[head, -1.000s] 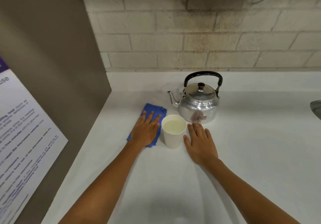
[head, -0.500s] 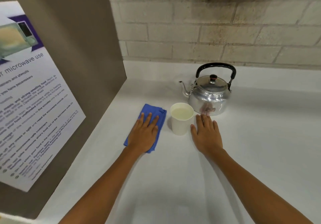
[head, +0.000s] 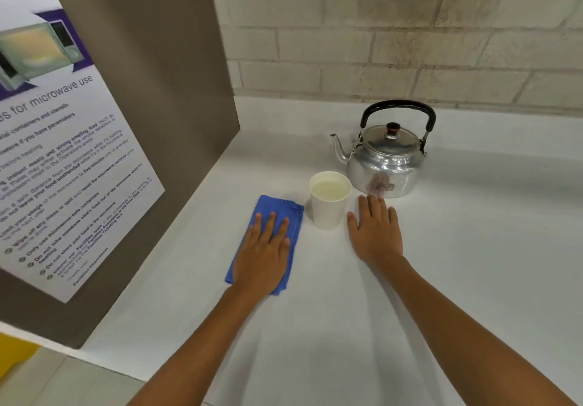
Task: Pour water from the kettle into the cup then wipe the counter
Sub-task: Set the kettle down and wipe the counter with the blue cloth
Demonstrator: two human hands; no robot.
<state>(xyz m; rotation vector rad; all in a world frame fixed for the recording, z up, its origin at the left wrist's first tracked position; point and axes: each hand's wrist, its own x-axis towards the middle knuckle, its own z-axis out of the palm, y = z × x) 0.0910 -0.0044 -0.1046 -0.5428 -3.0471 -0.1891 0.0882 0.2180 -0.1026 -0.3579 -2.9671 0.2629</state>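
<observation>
A shiny metal kettle (head: 386, 166) with a black handle stands upright on the white counter (head: 473, 248), spout pointing left. Just in front of it and to the left is a white paper cup (head: 329, 208), filled with water. A folded blue cloth (head: 284, 213) lies flat left of the cup. My left hand (head: 265, 252) presses flat on the cloth, fingers spread and extended. My right hand (head: 377, 232) rests palm down on the bare counter, right of the cup and in front of the kettle, holding nothing.
A brown side panel (head: 164, 90) with a microwave-use poster (head: 56, 140) walls off the counter's left side. A pale brick wall (head: 410, 33) runs along the back. The counter's front edge shows at lower left, with floor and something yellow (head: 12, 355) below.
My view has shifted, so everything sits further right and higher in frame. Both hands stay flat; the left hand with the cloth has slid slightly toward me.
</observation>
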